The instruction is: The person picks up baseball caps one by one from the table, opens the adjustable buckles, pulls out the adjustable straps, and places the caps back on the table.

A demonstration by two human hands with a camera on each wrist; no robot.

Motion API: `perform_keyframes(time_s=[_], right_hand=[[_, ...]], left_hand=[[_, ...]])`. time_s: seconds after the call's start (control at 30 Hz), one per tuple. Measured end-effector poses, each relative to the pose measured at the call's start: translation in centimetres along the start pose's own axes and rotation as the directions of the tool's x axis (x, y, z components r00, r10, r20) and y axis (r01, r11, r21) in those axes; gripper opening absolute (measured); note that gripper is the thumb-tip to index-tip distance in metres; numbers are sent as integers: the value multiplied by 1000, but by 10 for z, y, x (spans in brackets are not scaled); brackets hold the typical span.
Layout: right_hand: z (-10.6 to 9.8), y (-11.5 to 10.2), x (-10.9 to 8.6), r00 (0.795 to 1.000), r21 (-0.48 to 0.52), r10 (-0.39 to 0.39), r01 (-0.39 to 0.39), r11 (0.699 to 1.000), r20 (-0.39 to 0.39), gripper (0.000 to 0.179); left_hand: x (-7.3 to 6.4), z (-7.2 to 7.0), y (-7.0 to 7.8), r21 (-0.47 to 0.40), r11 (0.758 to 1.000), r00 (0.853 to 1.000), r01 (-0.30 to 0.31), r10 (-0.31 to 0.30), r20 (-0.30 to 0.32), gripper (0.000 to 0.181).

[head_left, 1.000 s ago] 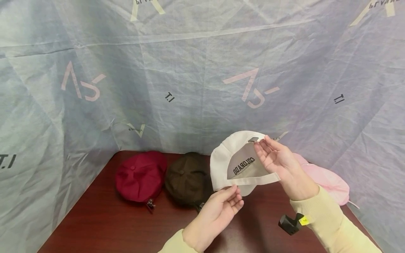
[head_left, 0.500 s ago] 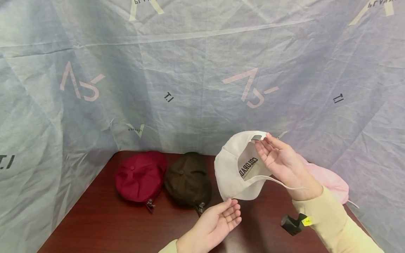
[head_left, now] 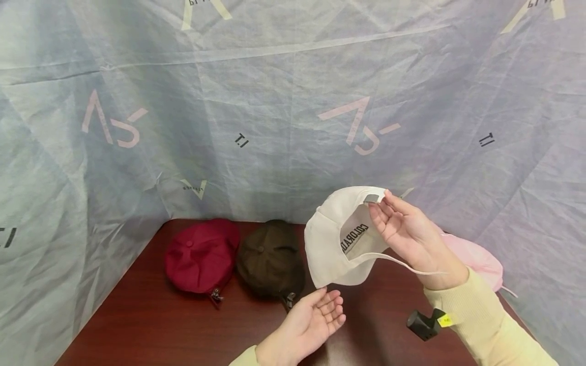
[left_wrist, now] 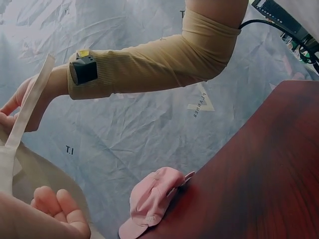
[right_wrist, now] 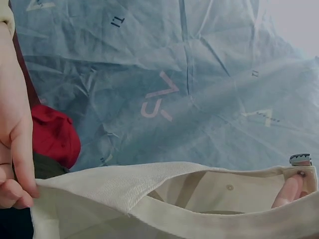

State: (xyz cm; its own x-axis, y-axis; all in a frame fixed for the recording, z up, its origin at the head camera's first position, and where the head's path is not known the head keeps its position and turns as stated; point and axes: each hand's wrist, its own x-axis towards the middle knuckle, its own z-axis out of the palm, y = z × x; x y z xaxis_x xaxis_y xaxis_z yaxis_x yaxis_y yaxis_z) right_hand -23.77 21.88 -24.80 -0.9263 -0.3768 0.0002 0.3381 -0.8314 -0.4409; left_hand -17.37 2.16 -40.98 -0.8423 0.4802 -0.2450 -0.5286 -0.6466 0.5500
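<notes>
Right hand (head_left: 409, 236) pinched white baseball cap (head_left: 322, 239) beside buckle (right_wrist: 300, 160); left hand (head_left: 311, 323) pinched near edge, presumably keeping cap spread. Strap (left_wrist: 31, 102) stuck out unfastened.

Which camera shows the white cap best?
The head view: the white cap shows almost whole there, including the lettering inside. The left wrist view catches only its strap and some fabric; the right wrist view gives a close-up cut off by the frame.
</notes>
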Motion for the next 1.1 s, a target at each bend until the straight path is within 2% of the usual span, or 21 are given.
perform_keyframes(time_s=[0.27,0.53,0.77,1.1], right_hand=[[-1,0,0,998,-13,22,-22,1000,54,15],[0,1,0,994,-5,57,-57,998,98,18],[0,2,-2,990,9,76,-77,997,122,18],[-9,-3,-8,959,-106,145,-123,987,244,29]], left_hand=[[6,-8,0,-51,998,998,-28,25,-61,25],[19,-14,-6,-9,999,999,34,-34,-33,26],[28,-13,-9,6,1000,999,18,-18,-28,26],[37,-19,2,9,1000,998,-17,18,-63,20]])
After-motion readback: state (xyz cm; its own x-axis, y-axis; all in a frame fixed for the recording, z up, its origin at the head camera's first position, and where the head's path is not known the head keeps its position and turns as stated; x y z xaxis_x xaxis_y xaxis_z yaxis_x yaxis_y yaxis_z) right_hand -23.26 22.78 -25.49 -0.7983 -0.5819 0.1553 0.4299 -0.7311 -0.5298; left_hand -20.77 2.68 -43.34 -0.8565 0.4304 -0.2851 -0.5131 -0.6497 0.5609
